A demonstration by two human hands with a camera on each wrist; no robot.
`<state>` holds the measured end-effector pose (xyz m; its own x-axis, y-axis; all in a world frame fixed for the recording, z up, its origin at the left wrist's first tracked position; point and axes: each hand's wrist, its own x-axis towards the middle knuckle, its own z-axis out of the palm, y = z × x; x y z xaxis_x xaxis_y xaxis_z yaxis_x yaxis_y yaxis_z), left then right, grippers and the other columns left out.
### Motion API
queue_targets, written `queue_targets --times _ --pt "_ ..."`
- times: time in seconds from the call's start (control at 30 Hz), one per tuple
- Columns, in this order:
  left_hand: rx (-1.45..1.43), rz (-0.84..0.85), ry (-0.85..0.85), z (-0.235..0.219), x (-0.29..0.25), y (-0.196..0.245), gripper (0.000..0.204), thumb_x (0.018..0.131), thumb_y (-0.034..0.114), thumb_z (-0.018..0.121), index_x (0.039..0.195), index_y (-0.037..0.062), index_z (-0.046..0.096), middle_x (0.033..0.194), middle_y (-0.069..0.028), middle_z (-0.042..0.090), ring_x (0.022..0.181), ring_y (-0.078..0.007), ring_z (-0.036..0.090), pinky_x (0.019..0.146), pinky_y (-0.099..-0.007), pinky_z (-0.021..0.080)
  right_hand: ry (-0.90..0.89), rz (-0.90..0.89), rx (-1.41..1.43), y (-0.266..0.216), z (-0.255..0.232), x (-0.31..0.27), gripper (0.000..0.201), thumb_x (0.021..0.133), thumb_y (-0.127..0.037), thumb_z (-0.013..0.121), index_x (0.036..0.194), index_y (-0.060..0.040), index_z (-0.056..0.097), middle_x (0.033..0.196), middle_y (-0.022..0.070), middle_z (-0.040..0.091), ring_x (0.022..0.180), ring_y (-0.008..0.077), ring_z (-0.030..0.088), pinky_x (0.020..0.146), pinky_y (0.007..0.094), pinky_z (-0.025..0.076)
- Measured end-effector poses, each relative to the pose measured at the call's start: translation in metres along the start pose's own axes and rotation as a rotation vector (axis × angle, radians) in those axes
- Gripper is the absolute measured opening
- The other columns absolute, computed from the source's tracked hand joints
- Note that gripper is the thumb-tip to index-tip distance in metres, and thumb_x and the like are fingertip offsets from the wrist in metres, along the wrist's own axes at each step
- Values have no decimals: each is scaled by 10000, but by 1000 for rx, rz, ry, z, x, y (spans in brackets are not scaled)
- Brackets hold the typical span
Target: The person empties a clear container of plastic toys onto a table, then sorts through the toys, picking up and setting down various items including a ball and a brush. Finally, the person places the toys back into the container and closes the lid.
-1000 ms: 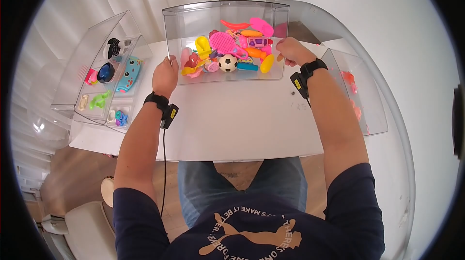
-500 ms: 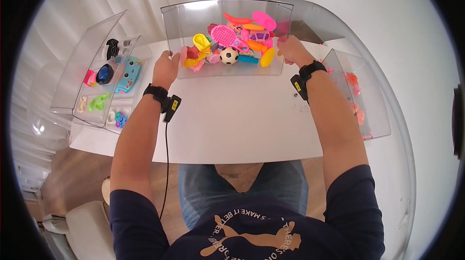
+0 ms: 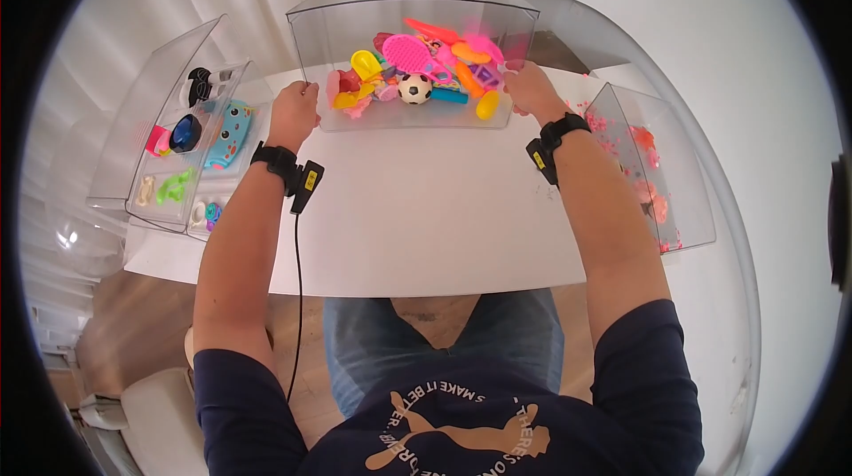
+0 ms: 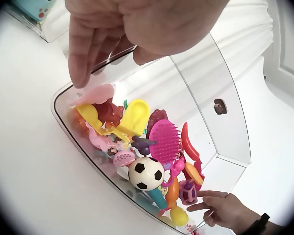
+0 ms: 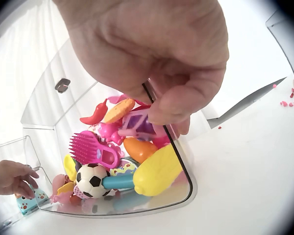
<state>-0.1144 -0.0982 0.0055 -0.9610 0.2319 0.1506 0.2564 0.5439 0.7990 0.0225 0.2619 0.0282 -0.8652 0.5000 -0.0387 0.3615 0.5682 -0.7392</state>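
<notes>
A clear plastic bin (image 3: 417, 121) full of toys stands at the back of the white table between my two hands. My left hand (image 3: 295, 112) grips the rim of its left side, fingers outside and thumb inside in the left wrist view. At the right side wall, my right hand (image 3: 534, 90) holds the rim with curled fingers, as the right wrist view shows. Inside lie a toy soccer ball (image 3: 414, 89), a pink hairbrush (image 4: 164, 141), a red chili pepper toy (image 5: 93, 113), a yellow scoop (image 4: 136, 117) and a long yellow toy (image 5: 159, 172).
To the left, a clear divided bin (image 3: 133, 157) holds a blue toy (image 3: 231, 133), a dark blue round piece (image 3: 185, 133) and green pieces (image 3: 176, 186). On the right stands another clear bin (image 3: 692, 183) with pinkish pieces, pink bits scattered near it. A cable (image 3: 298, 298) hangs from my left wrist.
Both hands have moved the middle bin away from me, toward the curtain. The toys on its right side have shifted and tilted. The side bins stay about where they were.
</notes>
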Motion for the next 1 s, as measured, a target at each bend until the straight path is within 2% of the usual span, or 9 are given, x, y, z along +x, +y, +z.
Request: queue_targets --times 0.2,0.4,0.5,0.57,0.6,0.67,0.7,0.8,1.0 --pt "115 53 92 6 -6 -5 375 963 282 535 1036 -65 657 770 -195 694 587 -276 682 624 -387 540 7 18 4 3 1 5 368 878 -185 481 1134 48 602 790 209 677 560 279 678 537 370 537" --pt "123 -62 -7 3 -10 -8 379 944 305 563 1011 -55 660 788 -203 701 684 -293 701 688 -402 546 -1 7 -31 5 2 5 393 888 -181 487 1184 52 597 820 229 688 590 302 696 556 376 550" --pt "629 42 56 7 -15 -18 400 933 354 603 1031 -32 645 899 -187 706 773 -307 700 716 -419 552 -5 -86 -133 14 3 14 371 896 -192 508 1154 53 616 831 229 688 609 310 702 581 371 556" --pt "727 105 120 14 -62 29 449 905 428 647 1057 5 628 1106 -175 662 971 -316 665 764 -437 552 6 -201 -221 48 11 41 374 893 -197 522 1160 49 610 844 210 687 595 294 690 571 356 548" --pt "691 251 62 20 -84 33 534 871 484 675 1168 45 607 1262 -179 577 1129 -336 585 866 -441 521 -1 -204 -220 50 12 43 391 889 -200 526 1186 45 596 855 193 687 579 278 677 553 345 538" --pt "578 843 -42 44 -131 26 569 787 325 772 1241 54 562 1295 -178 523 1161 -364 519 978 -444 461 -64 16 -34 16 1 15 511 874 -201 521 1330 29 519 900 132 688 514 213 630 467 311 498" --pt "581 855 -269 46 -157 37 544 812 227 732 1282 35 535 1348 -216 478 1177 -382 508 981 -446 467 -56 -23 -95 26 5 21 510 872 -203 526 1328 26 521 898 131 687 516 212 632 468 312 500" --pt "552 611 -525 52 -176 34 516 838 152 672 1310 22 511 1365 -241 459 1195 -396 503 985 -440 471 -44 -68 -147 37 9 36 507 868 -210 545 1320 18 527 893 127 684 523 206 638 473 313 508" --pt "565 559 -564 43 -171 28 430 874 13 531 1301 -26 500 1291 -232 479 1137 -382 527 972 -426 483 -60 26 -21 0 -5 -15 439 862 -220 575 1190 71 577 814 160 676 550 214 661 497 311 540"
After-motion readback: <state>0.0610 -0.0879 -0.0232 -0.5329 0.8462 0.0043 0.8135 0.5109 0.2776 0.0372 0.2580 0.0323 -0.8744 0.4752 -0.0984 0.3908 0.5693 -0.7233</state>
